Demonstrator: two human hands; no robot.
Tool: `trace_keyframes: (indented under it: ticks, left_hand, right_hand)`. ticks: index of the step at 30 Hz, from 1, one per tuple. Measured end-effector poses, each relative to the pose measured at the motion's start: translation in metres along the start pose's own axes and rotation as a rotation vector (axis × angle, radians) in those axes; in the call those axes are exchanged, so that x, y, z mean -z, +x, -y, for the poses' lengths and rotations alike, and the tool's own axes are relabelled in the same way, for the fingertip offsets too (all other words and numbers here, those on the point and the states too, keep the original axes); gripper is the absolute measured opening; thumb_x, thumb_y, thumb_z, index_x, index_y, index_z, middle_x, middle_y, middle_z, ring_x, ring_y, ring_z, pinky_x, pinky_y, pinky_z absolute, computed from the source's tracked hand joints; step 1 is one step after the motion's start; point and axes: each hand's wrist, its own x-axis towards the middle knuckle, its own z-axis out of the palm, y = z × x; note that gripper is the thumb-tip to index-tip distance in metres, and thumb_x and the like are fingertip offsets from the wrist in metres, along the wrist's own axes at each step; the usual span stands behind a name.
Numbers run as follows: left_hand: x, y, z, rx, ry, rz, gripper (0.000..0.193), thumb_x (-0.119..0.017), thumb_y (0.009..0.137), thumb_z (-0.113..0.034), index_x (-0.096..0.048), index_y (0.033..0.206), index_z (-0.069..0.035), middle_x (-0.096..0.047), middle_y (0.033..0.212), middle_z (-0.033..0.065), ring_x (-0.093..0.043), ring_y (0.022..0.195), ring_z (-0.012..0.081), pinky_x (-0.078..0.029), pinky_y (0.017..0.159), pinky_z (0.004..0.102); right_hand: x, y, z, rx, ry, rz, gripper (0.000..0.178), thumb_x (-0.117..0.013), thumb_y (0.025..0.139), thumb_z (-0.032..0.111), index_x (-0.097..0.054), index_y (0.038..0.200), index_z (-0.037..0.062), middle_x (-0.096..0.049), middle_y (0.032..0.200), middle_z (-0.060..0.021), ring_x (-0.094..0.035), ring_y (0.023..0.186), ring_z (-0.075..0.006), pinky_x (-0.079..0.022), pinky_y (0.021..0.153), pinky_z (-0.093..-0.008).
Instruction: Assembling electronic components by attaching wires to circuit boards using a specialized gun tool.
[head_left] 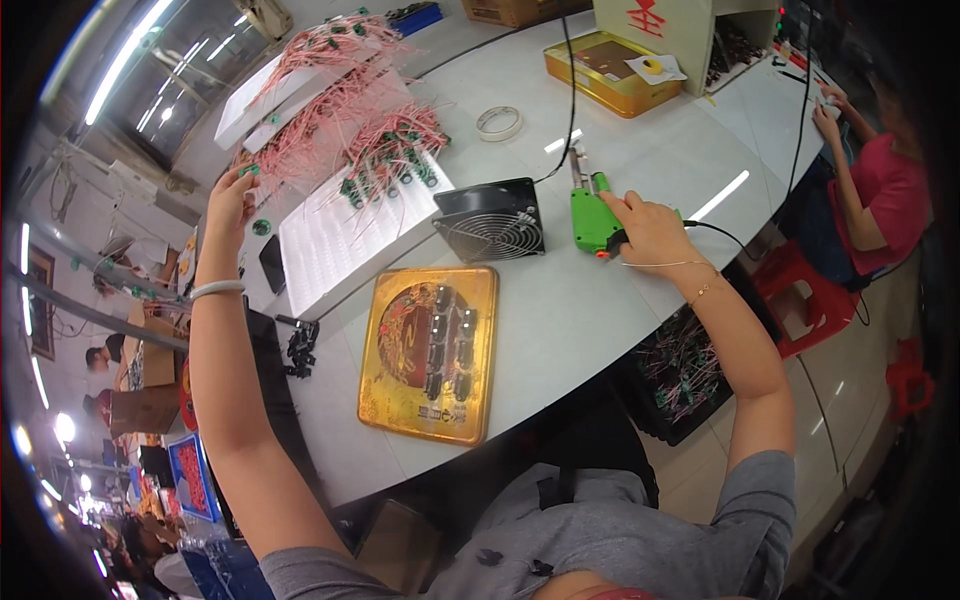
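My left hand (pixel 229 200) is raised at the far left of the table, its fingers pinched at a small green circuit board (pixel 250 171). Beside it a foam tray (pixel 330 240) bears more round green boards with pink wires (pixel 395 150). My right hand (pixel 648 232) rests over the rear of a green soldering gun (pixel 592 218), fingers on its grip. The gun lies on the table with its metal tip pointing away. Between my hands stands a black fan (pixel 490 222) with a wire guard. Nearer me lies a gold tin lid (pixel 385 400) carrying two rows of small black parts (pixel 450 345).
A tape roll (pixel 499 123) and an open gold tin (pixel 640 98) sit farther back. Black cables run from the fan and gun. Small black parts (pixel 300 347) lie by the left edge. A black bin of wired boards (pixel 680 370) is below right. A co-worker (pixel 880 190) sits at right.
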Motion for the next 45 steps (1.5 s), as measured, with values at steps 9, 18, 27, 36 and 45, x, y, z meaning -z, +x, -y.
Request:
trace_keyframes:
  ticks: [9, 18, 27, 36, 45]
  left_hand:
    - [-0.004, 0.001, 0.013, 0.006, -0.096, -0.015, 0.021, -0.054, 0.082, -0.013, -0.053, 0.102, -0.006, -0.055, 0.074, 0.0015, -0.040, 0.049, 0.0039, -0.031, 0.043, 0.0180]
    - [-0.004, -0.023, 0.090, 0.070, 0.386, 0.005, 0.040, -0.057, 0.075, -0.011, -0.046, 0.113, -0.004, -0.061, 0.087, 0.0121, -0.059, 0.080, 0.0198, -0.046, 0.072, 0.0349]
    - [-0.018, -0.167, 0.059, -0.157, 1.437, 0.454, 0.046, -0.061, 0.074, -0.034, -0.053, 0.112, -0.010, -0.058, 0.104, 0.0124, -0.056, 0.096, 0.0279, -0.045, 0.079, 0.0386]
    - [0.005, -0.270, 0.029, -0.322, 1.404, 0.553, 0.032, -0.057, 0.076, -0.030, -0.058, 0.101, -0.010, -0.062, 0.089, 0.0125, -0.059, 0.085, 0.0283, -0.047, 0.071, 0.0391]
    - [0.034, -0.185, 0.042, -0.610, 1.245, 0.133, 0.009, -0.052, 0.072, -0.010, -0.058, 0.067, -0.005, -0.059, 0.068, 0.0105, -0.059, 0.068, 0.0286, -0.046, 0.061, 0.0398]
  right_hand:
    - [0.004, -0.013, 0.008, 0.042, -0.051, -0.011, 0.069, -0.056, 0.064, 0.012, -0.031, 0.128, 0.0004, -0.044, 0.113, -0.0164, -0.039, 0.111, -0.0287, -0.033, 0.091, -0.0426]
    - [0.003, -0.141, 0.079, -0.109, 0.305, -0.010, 0.068, -0.056, 0.074, 0.014, -0.024, 0.132, -0.0014, -0.022, 0.137, -0.0190, -0.016, 0.129, -0.0357, -0.010, 0.104, -0.0482]
    - [0.041, -0.199, 0.123, -0.016, 0.723, 0.100, 0.040, -0.058, 0.073, 0.008, -0.052, 0.112, 0.0015, -0.055, 0.107, -0.0161, -0.052, 0.099, -0.0299, -0.041, 0.086, -0.0340]
    - [0.108, -0.177, 0.134, 0.299, 0.697, 0.183, 0.041, -0.058, 0.072, 0.008, -0.051, 0.112, 0.0030, -0.054, 0.106, -0.0157, -0.052, 0.098, -0.0305, -0.041, 0.086, -0.0336]
    - [0.163, 0.015, 0.155, 0.453, 0.614, 0.117, 0.033, -0.056, 0.075, 0.010, -0.051, 0.107, 0.0024, -0.051, 0.105, -0.0133, -0.050, 0.098, -0.0274, -0.041, 0.084, -0.0346]
